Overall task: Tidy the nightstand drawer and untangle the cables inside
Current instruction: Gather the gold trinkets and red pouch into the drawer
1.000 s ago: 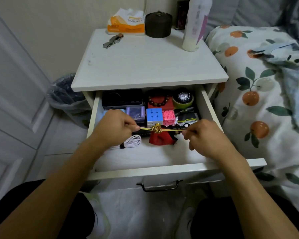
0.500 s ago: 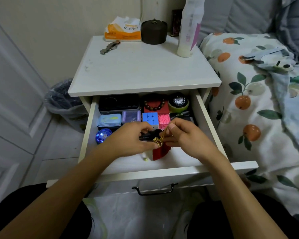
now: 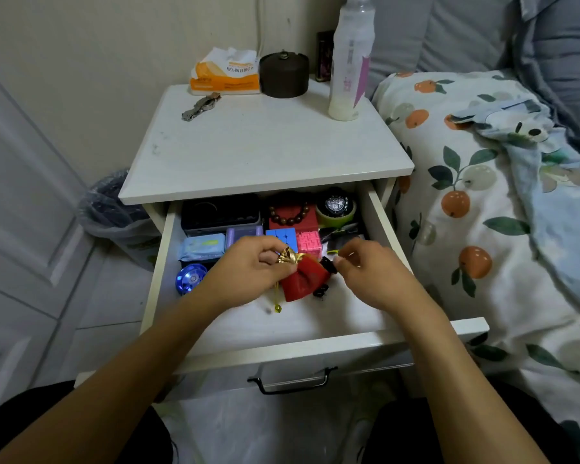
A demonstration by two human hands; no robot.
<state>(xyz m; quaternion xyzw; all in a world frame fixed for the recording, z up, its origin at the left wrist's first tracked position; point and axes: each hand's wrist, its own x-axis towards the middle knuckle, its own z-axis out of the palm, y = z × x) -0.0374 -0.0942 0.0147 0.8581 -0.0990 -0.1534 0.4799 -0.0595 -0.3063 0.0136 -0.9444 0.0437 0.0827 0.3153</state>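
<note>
The white nightstand drawer stands pulled open below me. Over its middle, my left hand grips the gathered gold neck of a small red drawstring pouch. A yellow cord end with a bead dangles under that hand. To the right of the pouch, my right hand pinches the other yellow cord end. A small black item lies between pouch and right hand. The white cable from earlier is hidden under my left arm.
At the drawer's back sit a black box, red box with beads, a watch, two puzzle cubes and a blue disc. On top stand a bottle, tissues and a jar. Bed right, bin left.
A second ago both hands pulled the yellow cords apart, tightening the pouch. They then met at the pouch; now the left holds its neck and the right has drawn away with one cord.
</note>
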